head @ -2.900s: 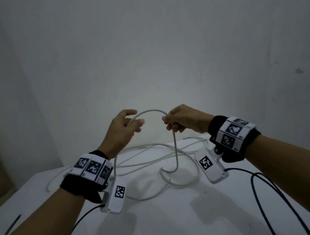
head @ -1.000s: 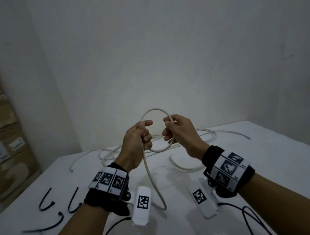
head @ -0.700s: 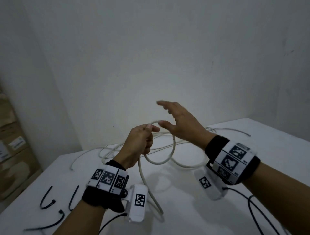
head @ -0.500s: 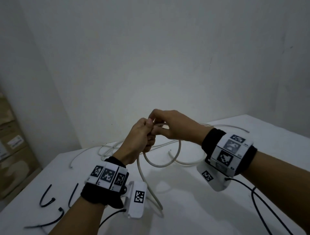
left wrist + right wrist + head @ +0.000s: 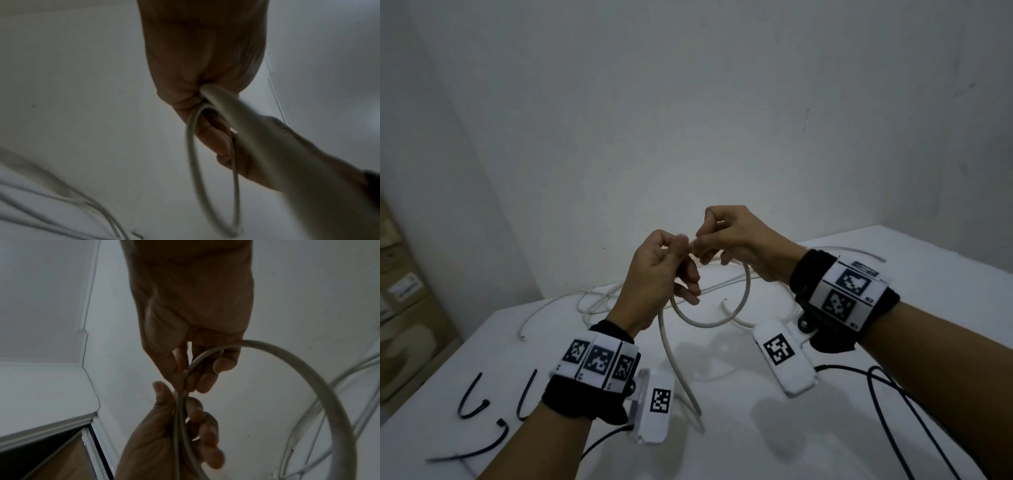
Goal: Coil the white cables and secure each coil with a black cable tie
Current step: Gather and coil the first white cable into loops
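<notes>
Both hands are raised over the white table (image 5: 774, 438), close together. My left hand (image 5: 659, 274) grips a white cable (image 5: 709, 323) that hangs in a small loop below the fingers, with a tail (image 5: 674, 363) trailing down to the table. My right hand (image 5: 732, 240) pinches the same cable (image 5: 197, 363) near its end, fingertips meeting the left hand's. The left wrist view shows the loop (image 5: 213, 178) coming out of my fist. More white cables (image 5: 599, 301) lie loose at the table's back. Black cable ties (image 5: 472, 404) lie at the front left.
Black wires (image 5: 893, 404) from the wrist cameras trail over the table at the right. Cardboard boxes (image 5: 404, 308) stand by the wall to the left of the table. A plain white wall rises right behind the table.
Since a second ago my right hand let go, opened above the loop, then came back and pinched the cable by my left hand's fingers. The loop now hangs below the hands instead of above.
</notes>
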The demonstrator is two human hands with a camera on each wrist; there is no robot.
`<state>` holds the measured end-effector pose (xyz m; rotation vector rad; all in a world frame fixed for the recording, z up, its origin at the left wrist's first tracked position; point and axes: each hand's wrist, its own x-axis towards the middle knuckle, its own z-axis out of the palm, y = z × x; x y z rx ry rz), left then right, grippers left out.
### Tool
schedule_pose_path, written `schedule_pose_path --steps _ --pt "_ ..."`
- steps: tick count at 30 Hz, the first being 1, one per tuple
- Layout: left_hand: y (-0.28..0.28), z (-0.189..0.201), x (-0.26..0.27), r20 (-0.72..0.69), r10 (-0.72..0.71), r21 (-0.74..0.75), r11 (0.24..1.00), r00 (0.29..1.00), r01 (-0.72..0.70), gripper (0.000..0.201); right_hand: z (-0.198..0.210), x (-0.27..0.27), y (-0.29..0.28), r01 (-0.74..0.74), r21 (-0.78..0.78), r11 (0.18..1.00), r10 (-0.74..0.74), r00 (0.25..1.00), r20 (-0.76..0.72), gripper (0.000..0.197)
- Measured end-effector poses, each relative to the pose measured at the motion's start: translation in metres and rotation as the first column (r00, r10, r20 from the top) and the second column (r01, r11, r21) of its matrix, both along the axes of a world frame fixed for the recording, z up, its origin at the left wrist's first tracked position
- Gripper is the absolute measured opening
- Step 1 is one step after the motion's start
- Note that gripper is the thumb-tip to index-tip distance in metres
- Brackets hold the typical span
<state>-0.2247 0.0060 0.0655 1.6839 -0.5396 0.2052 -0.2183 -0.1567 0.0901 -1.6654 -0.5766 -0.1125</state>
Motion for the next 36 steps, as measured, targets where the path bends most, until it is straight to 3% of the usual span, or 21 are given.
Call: schedule_pose_path --steps 7,12,15,18,20,22,23,24,26,27,29,31,32,34,36 --pt "0.005 -0.001 0.001 -0.021 0.059 -0.076 0.995 0.998 -0.061 0.017 -0.001 0.002 -0.006 0.118 0.14 0.983 -0.101 0.987 -0.122 0.02" --pt "-0.002 -0.01 0.002 -0.053 0.016 -0.1 0.995 0.998 -0.021 0.021 -0.012 0.005 -0.001 0.225 0.189 0.956 -0.182 0.959 -0.219 0.02" --pt "-0.009 -0.013 0.004 -0.12 0.002 -0.132 0.991 0.993 -0.018 0.026 -0.016 0.003 0.006 0.234 0.264 0.936 -0.188 0.964 -0.188 0.023" --pt "-0.013 -0.012 0.007 -0.108 0.127 -0.141 0.98 0.986 -0.142 0.029 -0.019 0.003 0.01 0.241 0.262 0.935 -0.207 0.967 -0.15 0.025" --pt "-0.012 -0.007 0.012 -0.088 0.22 -0.204 0.951 0.972 -0.234 0.026 -0.022 0.001 0.011 0.371 0.197 0.907 -0.359 0.928 -0.097 0.035" --pt "-0.009 0.0 0.017 -0.079 0.28 -0.28 0.915 0.957 -0.291 0.025 -0.028 -0.009 0.012 0.525 0.168 0.834 -0.531 0.847 -0.011 0.029" --pt "-0.008 0.004 0.019 -0.076 0.302 -0.313 0.898 0.95 -0.31 0.024 -0.033 -0.017 0.013 0.53 0.136 0.837 -0.534 0.845 -0.011 0.027" --pt "-0.007 0.007 0.021 -0.071 0.318 -0.336 0.885 0.945 -0.323 0.024 -0.041 -0.026 0.014 0.477 0.063 0.877 -0.474 0.879 -0.058 0.03" --pt "-0.008 0.013 0.022 -0.059 0.334 -0.358 0.873 0.941 -0.333 0.024 -0.057 -0.046 0.017 0.23 -0.137 0.963 -0.261 0.923 -0.283 0.047" --pt "-0.01 0.015 0.022 -0.059 0.335 -0.365 0.87 0.94 -0.332 0.024 -0.064 -0.054 0.018 0.105 -0.182 0.978 -0.176 0.882 -0.437 0.058" --pt "-0.015 0.017 0.02 -0.078 0.324 -0.382 0.864 0.943 -0.329 0.025 -0.076 -0.058 0.021 -0.029 -0.068 0.997 -0.025 0.733 -0.679 0.069" --pt "-0.019 0.016 0.017 -0.11 0.306 -0.405 0.855 0.946 -0.324 0.025 -0.083 -0.052 0.027 0.082 0.214 0.973 0.121 0.61 -0.783 0.054" --pt "-0.019 0.015 0.016 -0.125 0.297 -0.41 0.853 0.947 -0.322 0.025 -0.085 -0.045 0.03 0.197 0.368 0.909 0.191 0.589 -0.785 0.039" --pt "-0.019 0.01 0.012 -0.147 0.291 -0.395 0.859 0.945 -0.326 0.026 -0.086 -0.031 0.035 0.381 0.513 0.77 0.18 0.641 -0.746 0.014" --pt "-0.014 0.005 0.009 -0.181 0.289 -0.357 0.871 0.94 -0.337 0.026 -0.08 -0.017 0.034 0.447 0.552 0.704 0.1 0.707 -0.7 0.017"
